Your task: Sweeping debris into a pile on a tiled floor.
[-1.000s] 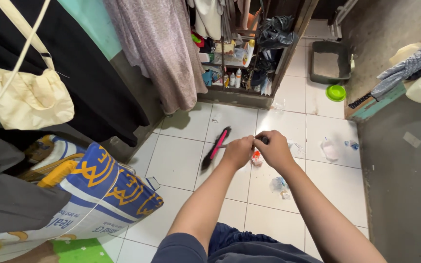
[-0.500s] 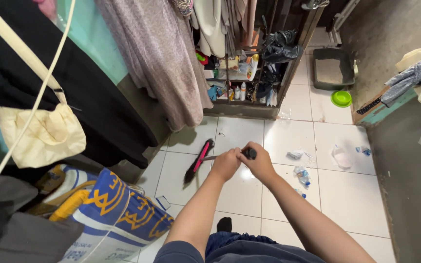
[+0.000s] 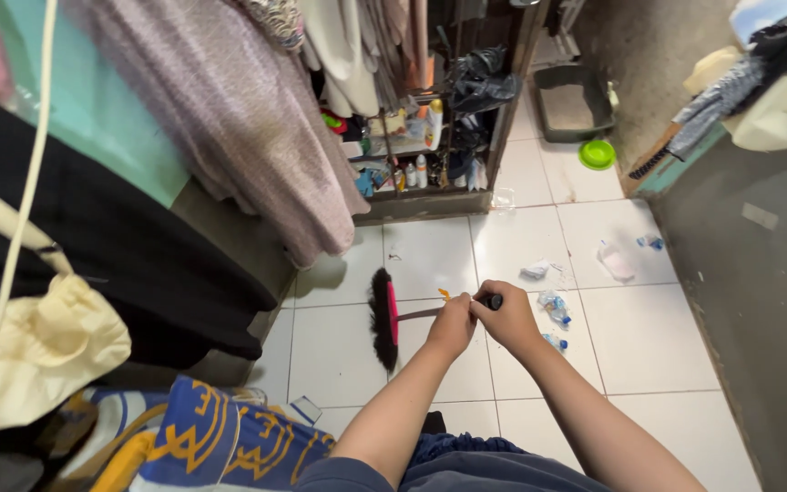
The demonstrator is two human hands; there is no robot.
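Both hands, left hand (image 3: 451, 325) and right hand (image 3: 507, 319), clench the broom (image 3: 383, 318) handle, hiding most of it; floor scraps (image 3: 553, 308) are too small to identify.

Your left hand (image 3: 451, 325) and right hand (image 3: 505, 319) are both wrapped around the broom handle (image 3: 423, 312) at the centre of the frame, knuckles touching. The broom head (image 3: 383, 318), black bristles with a pink back, rests on the white tiled floor (image 3: 658, 355) just left of your hands. Crumpled scraps of litter (image 3: 553, 308) lie on the tiles right of your right hand. A green bowl (image 3: 597, 153) sits at the upper right, near a grey tray (image 3: 568, 105). A pale bag (image 3: 34, 351) hangs at the left edge.
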